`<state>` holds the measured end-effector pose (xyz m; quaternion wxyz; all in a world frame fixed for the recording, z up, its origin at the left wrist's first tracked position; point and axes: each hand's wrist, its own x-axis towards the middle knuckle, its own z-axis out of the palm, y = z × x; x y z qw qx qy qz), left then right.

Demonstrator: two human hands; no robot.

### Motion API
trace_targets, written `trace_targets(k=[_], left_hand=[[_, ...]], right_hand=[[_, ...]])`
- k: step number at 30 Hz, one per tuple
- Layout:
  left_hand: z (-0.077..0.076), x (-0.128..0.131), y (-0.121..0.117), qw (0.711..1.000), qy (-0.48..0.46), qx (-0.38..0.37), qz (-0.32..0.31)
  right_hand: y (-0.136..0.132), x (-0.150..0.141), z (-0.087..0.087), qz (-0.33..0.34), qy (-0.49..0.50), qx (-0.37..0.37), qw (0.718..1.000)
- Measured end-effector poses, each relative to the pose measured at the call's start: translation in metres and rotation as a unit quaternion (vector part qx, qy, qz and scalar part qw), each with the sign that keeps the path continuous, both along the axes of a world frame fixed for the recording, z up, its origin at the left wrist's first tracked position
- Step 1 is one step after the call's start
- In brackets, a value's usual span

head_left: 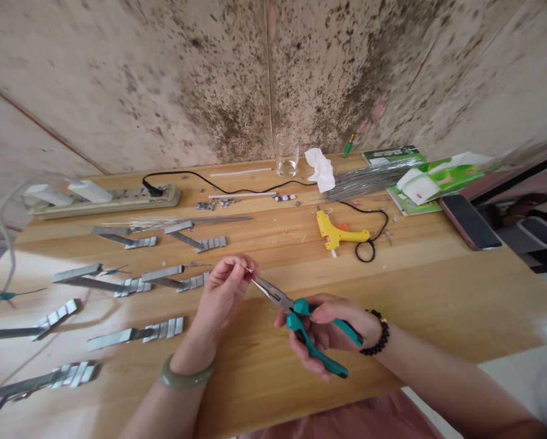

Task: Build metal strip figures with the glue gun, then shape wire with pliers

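My right hand [325, 332] grips the teal handles of a pair of long-nose pliers [280, 297], which point up and to the left. Just beyond their tips, my left hand [225, 292] pinches a tiny metallic piece [247, 269], too small to name for certain. The plier jaws look slightly parted, close to the left fingertips; whether they touch the piece I cannot tell. Left of my left hand lie several grey, folded metal-looking strips with banded ends, such as the strip assembly [163, 329]. Behind the hands is a bundle of thin wires [209, 219].
A yellow glue gun [341, 235] with a black cord rests right of centre. Farther back stand a glass of water [286, 161], crumpled tissue [320, 169] and a large wire bundle [369, 180]. A power strip [113, 201] is at back left, a phone [471, 222] at right.
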<state>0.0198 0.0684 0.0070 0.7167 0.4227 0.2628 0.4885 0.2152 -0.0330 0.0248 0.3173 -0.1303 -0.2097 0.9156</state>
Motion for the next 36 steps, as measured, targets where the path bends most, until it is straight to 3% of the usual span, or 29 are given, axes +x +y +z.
trace_targets(k=[6, 24, 31, 36], left_hand=[[0.0004, -0.0008, -0.0008, 1.000, 0.007, 0.003, -0.007], [0.0002, -0.0012, -0.0008, 1.000, 0.015, 0.016, -0.018], [0.0019, -0.0016, -0.0020, 0.999, 0.019, 0.027, -0.012], [-0.0003, -0.0008, -0.0021, 0.996, 0.062, 0.061, 0.034]], right_hand=[[0.0006, 0.0029, -0.0024, 0.025, 0.048, -0.055, 0.997], [0.0017, 0.0039, -0.0039, 0.028, 0.084, -0.057, 0.994], [0.0018, 0.0033, -0.0003, 0.012, 0.049, -0.034, 0.998], [-0.0006, 0.0009, 0.0026, -0.030, -0.050, 0.011, 0.998]])
